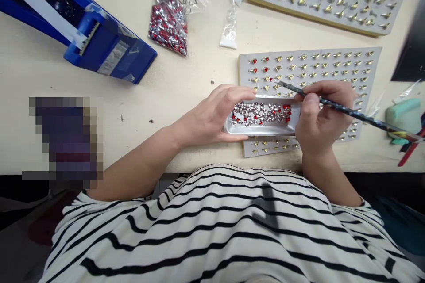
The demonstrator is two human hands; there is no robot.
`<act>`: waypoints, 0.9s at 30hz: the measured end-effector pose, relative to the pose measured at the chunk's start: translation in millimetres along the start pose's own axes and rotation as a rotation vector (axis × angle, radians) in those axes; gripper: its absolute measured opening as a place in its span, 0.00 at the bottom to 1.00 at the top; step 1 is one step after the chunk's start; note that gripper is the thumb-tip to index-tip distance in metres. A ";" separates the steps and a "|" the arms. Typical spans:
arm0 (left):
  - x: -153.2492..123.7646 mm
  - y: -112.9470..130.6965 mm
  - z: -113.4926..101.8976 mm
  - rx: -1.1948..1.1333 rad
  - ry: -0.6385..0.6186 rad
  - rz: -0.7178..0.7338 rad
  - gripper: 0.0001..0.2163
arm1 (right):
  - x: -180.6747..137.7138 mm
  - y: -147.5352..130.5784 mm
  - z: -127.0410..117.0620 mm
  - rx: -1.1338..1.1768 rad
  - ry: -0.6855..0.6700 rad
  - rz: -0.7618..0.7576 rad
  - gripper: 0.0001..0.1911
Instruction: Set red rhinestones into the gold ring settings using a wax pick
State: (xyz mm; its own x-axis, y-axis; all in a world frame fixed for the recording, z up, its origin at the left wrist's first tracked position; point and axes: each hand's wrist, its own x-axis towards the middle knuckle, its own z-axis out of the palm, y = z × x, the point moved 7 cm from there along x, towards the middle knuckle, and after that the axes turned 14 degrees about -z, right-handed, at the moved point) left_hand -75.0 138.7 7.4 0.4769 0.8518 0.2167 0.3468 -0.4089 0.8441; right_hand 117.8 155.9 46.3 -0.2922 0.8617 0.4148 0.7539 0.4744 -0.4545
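My left hand (217,112) grips the left end of a small metal tray (262,130), thumb and fingers on its two long sides. Loose silver-backed and red rhinestones (255,114) lie inside it. My right hand (323,115) pinches a dark, pen-like stick (345,108), its tip over the foam board beyond the tray. A red rhinestone (271,79) shows just left of that tip; whether they touch I cannot tell. Rows of gold rings stand in the foam board (244,97), partly hidden by the tray and my right hand. Several rings at its upper left carry red stones.
Another foam board of gold rings (312,9) lies at the back right. A bag of red rhinestones (169,22) and a small pointed bag (229,31) lie behind the tray. A blue tape dispenser (122,53) stands left, a pale green block (403,115) right.
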 end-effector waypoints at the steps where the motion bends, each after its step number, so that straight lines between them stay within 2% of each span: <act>1: 0.0 0.3 -0.3 0.001 0.003 0.004 0.32 | 0.5 -0.8 -0.1 -0.021 0.017 -0.008 0.07; 3: -0.1 0.5 -0.6 0.006 0.006 0.010 0.32 | 1.0 -1.7 0.1 -0.049 0.048 -0.017 0.06; 27: 0.2 -0.3 -0.5 0.006 -0.007 0.004 0.32 | 2.9 -0.4 4.8 -0.079 0.071 -0.008 0.05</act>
State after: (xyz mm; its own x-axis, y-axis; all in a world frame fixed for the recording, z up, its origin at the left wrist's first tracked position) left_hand -75.4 139.2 7.4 0.4837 0.8479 0.2169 0.3500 -0.4145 0.8400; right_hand 113.8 159.1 43.8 -0.2583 0.8417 0.4741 0.7964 0.4633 -0.3887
